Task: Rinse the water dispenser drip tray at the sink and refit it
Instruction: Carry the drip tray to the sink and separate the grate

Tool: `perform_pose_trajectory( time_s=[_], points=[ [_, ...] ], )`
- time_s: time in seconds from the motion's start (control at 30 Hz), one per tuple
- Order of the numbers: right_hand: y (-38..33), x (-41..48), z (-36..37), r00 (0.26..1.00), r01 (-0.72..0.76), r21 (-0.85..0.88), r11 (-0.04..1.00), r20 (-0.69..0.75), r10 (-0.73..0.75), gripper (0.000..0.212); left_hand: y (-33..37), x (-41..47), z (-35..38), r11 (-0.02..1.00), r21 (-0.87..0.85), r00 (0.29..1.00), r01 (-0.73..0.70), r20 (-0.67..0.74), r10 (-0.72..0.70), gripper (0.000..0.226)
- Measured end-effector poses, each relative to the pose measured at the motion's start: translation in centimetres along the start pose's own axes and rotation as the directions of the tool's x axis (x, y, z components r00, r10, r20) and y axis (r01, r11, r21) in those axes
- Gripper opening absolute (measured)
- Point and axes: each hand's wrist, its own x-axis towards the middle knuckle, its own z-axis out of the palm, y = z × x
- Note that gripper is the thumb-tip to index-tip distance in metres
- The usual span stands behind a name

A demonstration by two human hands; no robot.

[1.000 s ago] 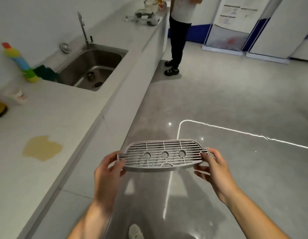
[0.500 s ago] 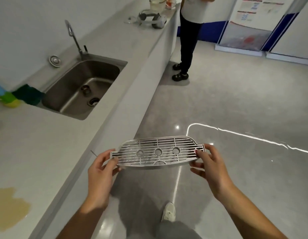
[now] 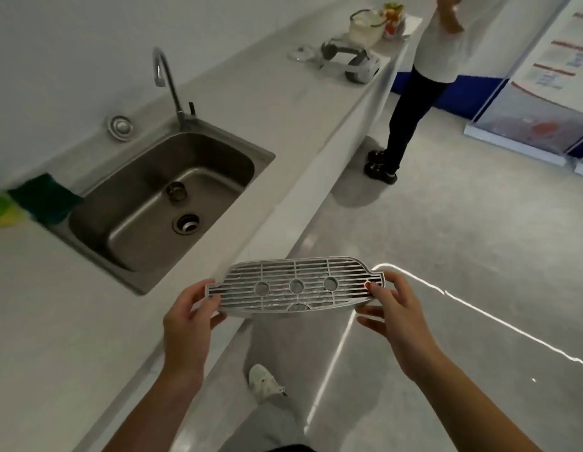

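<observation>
The grey drip tray (image 3: 295,287) is held in the air at both ends, above the floor (image 3: 446,256) just off the front edge of the worktop (image 3: 49,321), nearer the person than the sink (image 3: 159,203) and to its right. Its long axis runs left to right across the view, roughly level, with the slotted grille face turned up towards the camera; three round holes sit in a row along the middle and a half-round notch lies at the near long edge. The far long edge is the curved one, and the right end narrows into a short tab. The left hand (image 3: 186,318) has a closed grip on the left end, thumb on top of the grille and fingers curled beneath. The right hand (image 3: 394,318) pinches the tab at the right end, thumb on top, the other fingers spread under and behind it. The sink is a steel basin let into the worktop, with a drain in its floor and a curved tap (image 3: 166,83) at its far rim. A green sponge (image 3: 44,200) lies at the sink's left rim. Farther along, another person (image 3: 424,83) stands at the worktop's front edge. The wearer's own shoe (image 3: 264,383) shows on the floor below the tray.
</observation>
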Motion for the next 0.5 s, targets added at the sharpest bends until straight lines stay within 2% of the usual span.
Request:
perform_pose_trajectory(
  time_s=[0.33, 0.5],
  points=[
    [-6.9, 17.5, 9.3, 0.982, -0.029, -0.125, 0.992, 0.180, 0.052, 0.016, 3.5, 13.3, 2.4, 0.999, -0.025, 0.983, 0.037, -0.178, -0.041, 0.023],
    [-9.4, 25.9, 15.2, 0.941, -0.031, -0.195, 0.980, 0.324, 0.094, 0.016, 4.6, 18.6, 2.5, 0.998, -0.053, 0.943, 0.036, -0.328, -0.051, 0.025]
  ],
)
